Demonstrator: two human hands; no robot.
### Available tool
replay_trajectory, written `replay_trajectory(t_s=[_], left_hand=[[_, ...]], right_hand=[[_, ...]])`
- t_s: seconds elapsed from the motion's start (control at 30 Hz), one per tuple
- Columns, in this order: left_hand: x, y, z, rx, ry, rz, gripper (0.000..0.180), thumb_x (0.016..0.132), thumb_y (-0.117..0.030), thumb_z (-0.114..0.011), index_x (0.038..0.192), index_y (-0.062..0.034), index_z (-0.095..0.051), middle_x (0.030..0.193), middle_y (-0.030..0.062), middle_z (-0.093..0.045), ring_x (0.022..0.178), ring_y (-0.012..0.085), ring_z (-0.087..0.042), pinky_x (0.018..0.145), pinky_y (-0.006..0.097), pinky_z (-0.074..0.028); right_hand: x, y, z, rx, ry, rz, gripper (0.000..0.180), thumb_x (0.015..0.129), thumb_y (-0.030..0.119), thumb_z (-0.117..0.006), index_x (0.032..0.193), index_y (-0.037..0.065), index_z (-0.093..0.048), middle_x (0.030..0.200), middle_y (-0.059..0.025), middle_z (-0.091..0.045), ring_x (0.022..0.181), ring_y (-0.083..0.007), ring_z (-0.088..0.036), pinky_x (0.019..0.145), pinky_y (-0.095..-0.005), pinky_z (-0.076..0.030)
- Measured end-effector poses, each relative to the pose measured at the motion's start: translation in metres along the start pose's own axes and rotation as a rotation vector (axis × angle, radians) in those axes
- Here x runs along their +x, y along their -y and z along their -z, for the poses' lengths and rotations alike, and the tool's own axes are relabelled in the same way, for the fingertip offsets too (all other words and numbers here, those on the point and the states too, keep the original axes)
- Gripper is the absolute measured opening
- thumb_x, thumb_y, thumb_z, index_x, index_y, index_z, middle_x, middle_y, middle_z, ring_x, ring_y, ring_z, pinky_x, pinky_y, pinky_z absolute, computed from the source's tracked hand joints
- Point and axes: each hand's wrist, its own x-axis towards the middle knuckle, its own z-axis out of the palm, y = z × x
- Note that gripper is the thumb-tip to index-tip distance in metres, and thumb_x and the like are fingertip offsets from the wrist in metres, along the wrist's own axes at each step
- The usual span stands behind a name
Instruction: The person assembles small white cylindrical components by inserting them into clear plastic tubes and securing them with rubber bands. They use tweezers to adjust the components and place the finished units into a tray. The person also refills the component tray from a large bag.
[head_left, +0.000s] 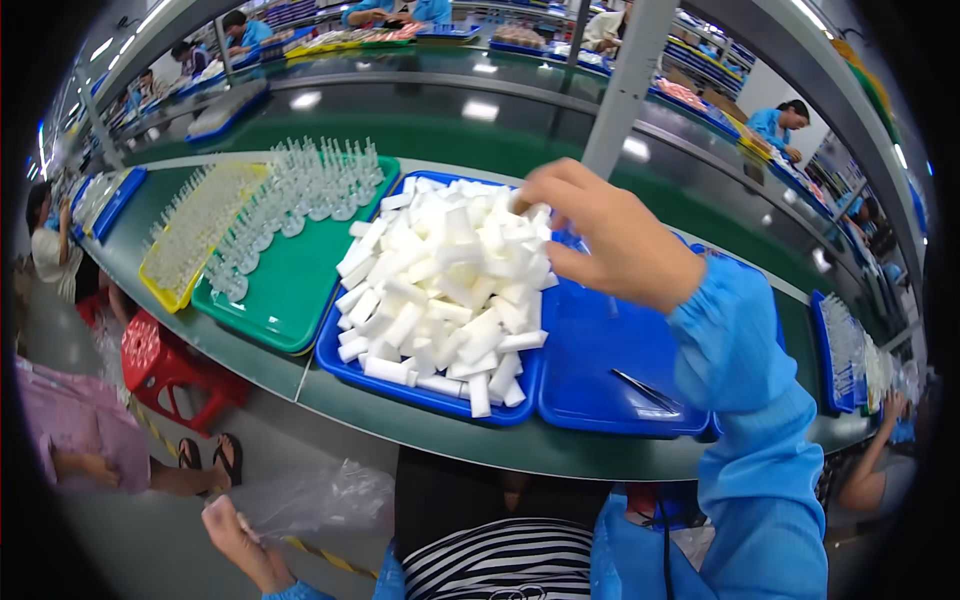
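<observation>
R hand [600, 235]: reached fwd over the far edge of the foam pile, fingers curled down, tips pinched on white foam blocks [445, 285] at the pile's top right; blue sleeve [745, 400] covered the forearm.
L hand [245, 545]: low at frame bottom, off the bench, closed on an edge of a clear plastic bag [320, 500] that hung over the lap.
Foam blocks: loose heap of small white rectangular pcs, filled the blue tray [345, 365] on the bench, directly in front of the person.
Blue tray 2 [600, 380]: just beside the 1st on its right, touching, mostly bare; metal tweezers [645, 390] lay in it near the front.
Green tray [290, 290]: left of the foam tray, carried rows of clear plastic pcs [300, 190] at its far end.
Yellow tray [195, 235]: further left, w/ more clear pcs.
Bench [480, 440]: green surface, ran left-right.
Red stool [160, 360]: on the floor, lower left.
Bkgd: other people in blue at far benches.
</observation>
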Motion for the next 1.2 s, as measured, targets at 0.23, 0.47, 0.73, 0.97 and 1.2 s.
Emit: replay_trajectory(t_s=[0.23,0.47,0.73,0.97,1.2], left_hand=[[-0.025,-0.080,-0.048,-0.038,-0.142,-0.324,0.011,0.094,-0.015,-0.065,0.092,-0.0060,-0.059,0.069,-0.0023,-0.048,0.056,0.0091,-0.046,0.047,0.026,-0.036],[-0.023,-0.111,-0.061,-0.063,-0.400,-0.688,0.016,0.091,-0.015,-0.069,0.095,-0.0018,-0.061,0.077,0.0030,-0.054,0.064,0.0137,-0.050,0.055,0.029,-0.039],[-0.016,-0.127,-0.029,-0.346,-0.162,-0.574,0.014,0.100,-0.020,-0.060,0.110,-0.0099,-0.060,0.083,-0.0045,-0.051,0.072,0.0046,-0.051,0.063,0.020,-0.043],[-0.083,-0.170,-0.109,-0.187,0.078,-0.655,0.010,0.100,-0.017,-0.058,0.099,-0.0093,-0.052,0.081,0.0071,-0.066,0.069,0.0135,-0.067,0.049,0.025,-0.048],[-0.144,-0.197,-0.111,-0.141,0.362,-0.704,0.012,0.102,-0.017,-0.054,0.106,-0.0074,-0.048,0.089,0.0068,-0.063,0.071,0.0155,-0.066,0.057,0.030,-0.051]], right_hand=[[-0.169,-0.008,0.008,-0.182,0.346,-0.357,0.034,0.083,0.032,-0.076,0.104,0.008,-0.064,0.098,-0.0120,-0.065,0.094,-0.0315,-0.065,0.081,-0.0406,-0.053],[-0.213,-0.012,0.019,-0.049,-0.203,-0.448,0.017,0.083,0.012,-0.072,0.096,0.006,-0.065,0.090,-0.0116,-0.065,0.082,-0.0282,-0.067,0.072,-0.0381,-0.055],[-0.302,-0.056,0.039,-0.285,-0.240,-0.665,0.022,0.079,0.003,-0.074,0.098,0.005,-0.062,0.089,-0.0113,-0.063,0.087,-0.0279,-0.063,0.077,-0.0376,-0.051],[-0.133,0.089,0.033,0.133,-0.273,0.193,0.065,0.070,0.022,-0.087,0.122,-0.003,-0.059,0.111,-0.0191,-0.064,0.099,-0.0374,-0.061,0.089,-0.0414,-0.048],[-0.031,0.224,-0.034,0.289,-0.128,0.594,0.064,0.077,0.024,-0.075,0.129,-0.003,-0.051,0.102,-0.0209,-0.066,0.096,-0.0349,-0.065,0.085,-0.0434,-0.050]])
